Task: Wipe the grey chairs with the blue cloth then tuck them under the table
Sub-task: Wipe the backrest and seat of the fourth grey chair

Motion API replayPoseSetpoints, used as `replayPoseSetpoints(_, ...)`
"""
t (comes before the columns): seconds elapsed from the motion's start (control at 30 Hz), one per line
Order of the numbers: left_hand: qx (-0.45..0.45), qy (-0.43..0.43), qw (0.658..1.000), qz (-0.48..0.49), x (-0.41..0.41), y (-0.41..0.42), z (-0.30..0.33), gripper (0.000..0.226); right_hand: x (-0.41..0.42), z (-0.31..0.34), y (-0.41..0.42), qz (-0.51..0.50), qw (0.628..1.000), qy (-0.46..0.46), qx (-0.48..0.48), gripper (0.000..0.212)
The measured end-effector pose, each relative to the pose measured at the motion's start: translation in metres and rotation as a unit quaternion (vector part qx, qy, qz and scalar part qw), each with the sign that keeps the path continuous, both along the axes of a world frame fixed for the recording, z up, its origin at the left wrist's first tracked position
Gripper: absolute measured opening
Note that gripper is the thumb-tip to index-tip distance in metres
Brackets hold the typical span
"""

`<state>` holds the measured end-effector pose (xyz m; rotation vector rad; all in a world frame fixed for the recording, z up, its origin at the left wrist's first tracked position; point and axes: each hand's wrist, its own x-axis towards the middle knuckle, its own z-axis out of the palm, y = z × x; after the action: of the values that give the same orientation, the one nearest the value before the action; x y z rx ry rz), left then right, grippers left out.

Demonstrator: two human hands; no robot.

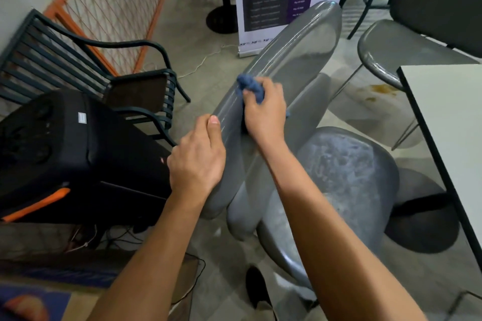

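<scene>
Beside the table [443, 112], the right hand [266, 109] is gripping the bunched blue cloth [250, 87] and pressing it against the grey chair's [294, 65] backrest, while the left hand [197, 161] is clutching the backrest's near edge, thumb on top.

The right hand [264, 109] grips a bunched blue cloth [250, 87] against the top edge of the grey chair's backrest [294, 60]. At eight o'clock from it, the left hand [198, 161] holds the same backrest lower down, thumb up on the rim. The chair's seat [347, 172] shows pale smears. A white table [448, 117] stands at three o'clock, a second grey chair [386, 52] at one o'clock, a black slatted chair [78, 65] at ten o'clock, a black case [65, 143] beneath it
</scene>
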<state>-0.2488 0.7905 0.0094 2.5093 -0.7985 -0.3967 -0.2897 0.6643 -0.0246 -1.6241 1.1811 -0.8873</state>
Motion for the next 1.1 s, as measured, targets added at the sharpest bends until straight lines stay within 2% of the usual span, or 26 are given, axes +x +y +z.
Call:
replayPoseSetpoints(0.13,-0.003,-0.009,1.000,-0.002,-0.001,0.002,-0.002,0.045,-0.027,-0.011,0.051,0.055,0.998,-0.039,0.012,0.017)
replayPoseSetpoints(0.3,-0.010,-0.014,1.000,0.004,0.000,0.001,-0.004,0.048,-0.004,-0.009,-0.014,-0.008,0.999,-0.039,0.010,0.019)
replayPoseSetpoints(0.4,-0.009,-0.024,1.000,0.002,0.002,-0.002,-0.004,0.048,0.005,-0.011,-0.062,-0.035,0.999,-0.005,0.018,0.022)
replayPoseSetpoints(0.53,0.004,-0.039,0.999,0.006,0.001,-0.003,-0.004,0.045,0.000,-0.021,-0.042,-0.033,0.999,-0.023,0.032,0.021)
replayPoseSetpoints(0.7,0.009,-0.053,0.998,0.013,-0.001,-0.004,-0.002,0.043,-0.046,-0.053,0.062,0.088,0.990,-0.040,0.103,0.015)
replayPoseSetpoints(0.83,0.002,-0.077,0.997,0.019,-0.005,-0.002,-0.003,0.041,-0.092,-0.066,0.104,0.225,0.948,-0.064,0.217,0.009)
replayPoseSetpoints(1.0,-0.016,-0.116,0.992,0.042,-0.015,0.004,-0.006,0.040,-0.141,-0.060,0.102,0.250,0.927,-0.099,0.261,0.007)
replayPoseSetpoints(1.1,-0.106,-0.143,0.983,0.050,-0.030,0.012,-0.015,0.035,-0.175,-0.048,0.086,0.272,0.911,-0.122,0.283,0.006)
